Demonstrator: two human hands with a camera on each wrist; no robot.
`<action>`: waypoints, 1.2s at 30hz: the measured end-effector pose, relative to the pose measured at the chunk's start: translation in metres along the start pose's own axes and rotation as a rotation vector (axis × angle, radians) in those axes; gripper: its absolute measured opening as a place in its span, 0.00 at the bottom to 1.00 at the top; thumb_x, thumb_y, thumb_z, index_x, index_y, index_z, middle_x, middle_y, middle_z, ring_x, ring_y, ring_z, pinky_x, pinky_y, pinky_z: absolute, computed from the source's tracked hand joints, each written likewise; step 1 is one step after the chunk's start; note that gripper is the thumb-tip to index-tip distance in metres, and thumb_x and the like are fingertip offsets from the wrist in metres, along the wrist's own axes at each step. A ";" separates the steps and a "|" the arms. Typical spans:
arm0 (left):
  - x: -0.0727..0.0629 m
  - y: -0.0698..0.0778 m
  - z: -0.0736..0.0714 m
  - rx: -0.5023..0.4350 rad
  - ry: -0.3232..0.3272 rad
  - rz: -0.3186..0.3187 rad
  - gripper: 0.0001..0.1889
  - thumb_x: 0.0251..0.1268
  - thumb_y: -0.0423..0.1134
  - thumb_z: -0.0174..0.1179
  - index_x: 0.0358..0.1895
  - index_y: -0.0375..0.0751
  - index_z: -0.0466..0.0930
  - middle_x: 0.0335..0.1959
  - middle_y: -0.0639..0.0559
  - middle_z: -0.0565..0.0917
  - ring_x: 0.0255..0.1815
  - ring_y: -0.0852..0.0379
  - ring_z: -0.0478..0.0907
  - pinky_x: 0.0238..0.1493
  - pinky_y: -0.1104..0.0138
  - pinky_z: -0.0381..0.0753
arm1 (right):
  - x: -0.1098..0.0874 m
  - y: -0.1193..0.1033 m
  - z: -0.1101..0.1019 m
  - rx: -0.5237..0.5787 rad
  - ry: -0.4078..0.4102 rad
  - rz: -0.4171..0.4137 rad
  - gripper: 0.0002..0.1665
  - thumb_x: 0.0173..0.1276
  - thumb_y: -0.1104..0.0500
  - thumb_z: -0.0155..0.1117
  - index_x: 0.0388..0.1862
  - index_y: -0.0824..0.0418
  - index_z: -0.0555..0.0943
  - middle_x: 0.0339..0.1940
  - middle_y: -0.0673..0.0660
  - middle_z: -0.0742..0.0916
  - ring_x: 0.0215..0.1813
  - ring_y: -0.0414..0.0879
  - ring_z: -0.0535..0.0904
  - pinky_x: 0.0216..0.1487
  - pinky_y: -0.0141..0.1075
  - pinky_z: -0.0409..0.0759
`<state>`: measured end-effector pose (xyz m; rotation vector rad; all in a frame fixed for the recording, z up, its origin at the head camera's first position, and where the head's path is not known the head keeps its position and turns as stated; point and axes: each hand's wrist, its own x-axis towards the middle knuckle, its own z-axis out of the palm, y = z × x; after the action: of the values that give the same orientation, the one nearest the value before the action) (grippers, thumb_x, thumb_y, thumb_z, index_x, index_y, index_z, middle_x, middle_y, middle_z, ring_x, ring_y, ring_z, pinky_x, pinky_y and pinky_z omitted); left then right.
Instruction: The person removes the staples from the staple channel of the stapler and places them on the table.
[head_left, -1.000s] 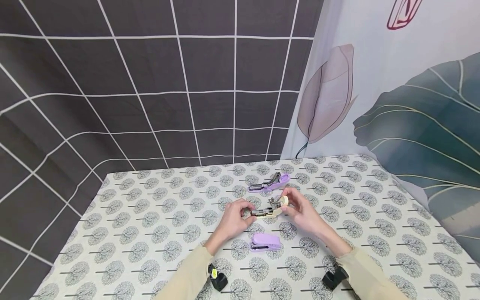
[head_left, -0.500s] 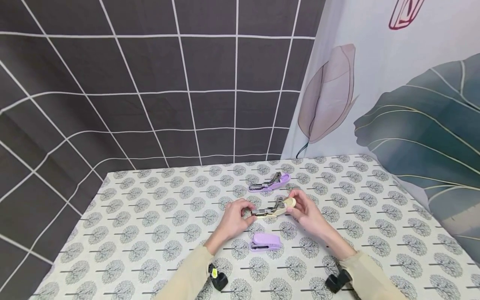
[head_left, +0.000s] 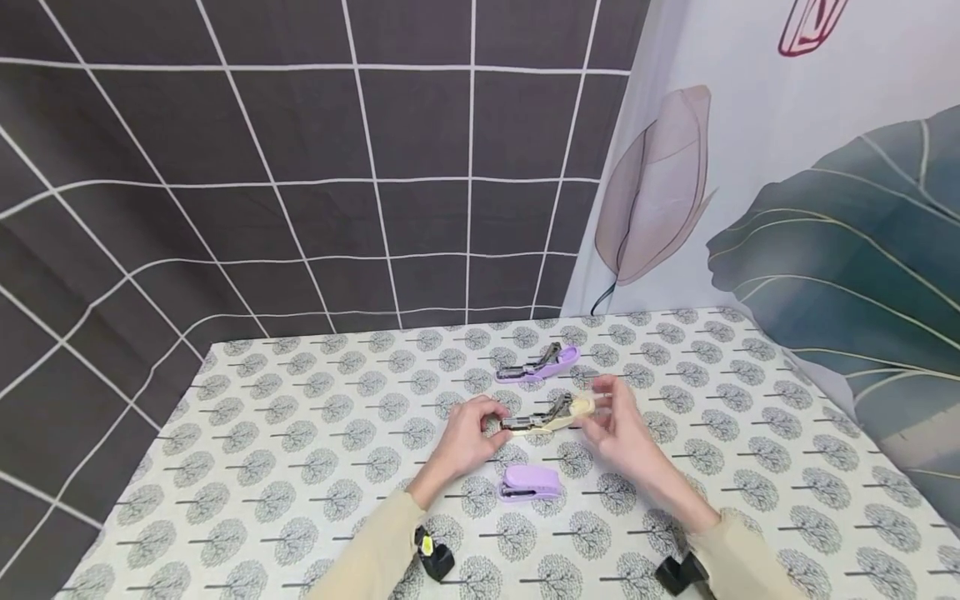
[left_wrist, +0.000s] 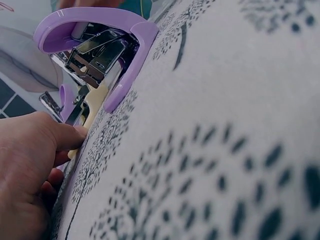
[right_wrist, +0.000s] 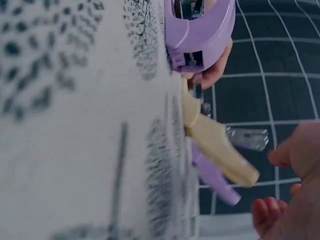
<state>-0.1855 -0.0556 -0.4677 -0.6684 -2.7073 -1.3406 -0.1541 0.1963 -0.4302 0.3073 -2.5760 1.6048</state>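
A cream stapler lies opened out on the tablecloth, its cover swung back to the right and its metal staple channel exposed. My left hand pinches its front end between thumb and fingers; in the left wrist view that hand keeps to the cloth. At the other end, my right hand hovers around the cover with fingers spread. The right wrist view has a gap between the right hand and the cream cover. A closed purple stapler sits nearer me.
Behind the cream stapler lies a second purple stapler, opened out with its metal parts raised. A tree-print cloth covers the table. A dark grid curtain hangs at the back, with a leaf-print curtain to the right.
The cream cover has tilted further back and right, down toward the cloth. My right hand has moved right and let go of it. My left hand stays at the front end.
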 end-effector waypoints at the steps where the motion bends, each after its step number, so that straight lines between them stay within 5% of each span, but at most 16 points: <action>1: 0.000 0.001 0.000 0.000 0.001 0.002 0.13 0.54 0.33 0.73 0.43 0.42 0.86 0.30 0.60 0.78 0.28 0.62 0.68 0.41 0.62 0.67 | -0.001 -0.005 0.001 -0.083 0.068 -0.071 0.29 0.63 0.74 0.64 0.60 0.72 0.64 0.49 0.67 0.75 0.43 0.54 0.77 0.43 0.32 0.79; 4: 0.000 0.002 -0.001 0.000 -0.002 0.002 0.13 0.54 0.33 0.73 0.43 0.43 0.86 0.29 0.59 0.78 0.28 0.61 0.68 0.42 0.61 0.67 | 0.000 -0.018 0.008 -0.241 0.257 -0.321 0.26 0.57 0.78 0.67 0.53 0.74 0.70 0.43 0.66 0.77 0.34 0.48 0.75 0.32 0.30 0.77; 6: -0.001 0.002 -0.001 0.000 -0.005 0.000 0.13 0.54 0.33 0.73 0.43 0.43 0.86 0.29 0.60 0.78 0.28 0.61 0.68 0.43 0.61 0.67 | 0.002 -0.025 0.014 -0.226 0.265 -0.444 0.21 0.55 0.81 0.66 0.48 0.74 0.74 0.37 0.63 0.81 0.29 0.44 0.76 0.26 0.30 0.76; 8: -0.001 0.002 -0.001 0.002 -0.003 0.002 0.13 0.54 0.33 0.73 0.43 0.43 0.86 0.29 0.60 0.78 0.28 0.62 0.68 0.44 0.60 0.66 | 0.001 -0.030 0.020 -0.153 0.182 -0.466 0.17 0.57 0.81 0.65 0.44 0.72 0.76 0.31 0.60 0.83 0.24 0.40 0.77 0.22 0.29 0.76; 16: -0.001 0.001 0.000 0.019 0.010 0.022 0.13 0.53 0.35 0.74 0.43 0.44 0.86 0.28 0.60 0.77 0.28 0.63 0.68 0.42 0.62 0.65 | 0.003 -0.030 0.042 -0.091 -0.082 -0.194 0.09 0.62 0.76 0.65 0.41 0.72 0.80 0.26 0.58 0.86 0.22 0.45 0.82 0.22 0.31 0.79; 23: 0.000 0.000 0.000 0.022 0.015 0.029 0.13 0.53 0.34 0.74 0.43 0.43 0.86 0.28 0.60 0.77 0.28 0.62 0.68 0.42 0.62 0.65 | 0.008 -0.025 0.056 -0.067 -0.125 -0.072 0.09 0.62 0.75 0.65 0.41 0.73 0.80 0.22 0.56 0.85 0.20 0.43 0.81 0.19 0.33 0.78; 36: -0.001 0.002 -0.001 0.013 0.002 0.012 0.13 0.53 0.34 0.73 0.43 0.43 0.86 0.30 0.60 0.78 0.29 0.61 0.69 0.44 0.61 0.65 | 0.011 -0.024 0.065 -0.066 -0.110 0.015 0.08 0.61 0.75 0.66 0.39 0.71 0.81 0.22 0.54 0.85 0.19 0.44 0.81 0.17 0.34 0.77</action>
<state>-0.1841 -0.0558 -0.4663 -0.6802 -2.7034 -1.3197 -0.1582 0.1263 -0.4364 0.3826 -2.7122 1.5450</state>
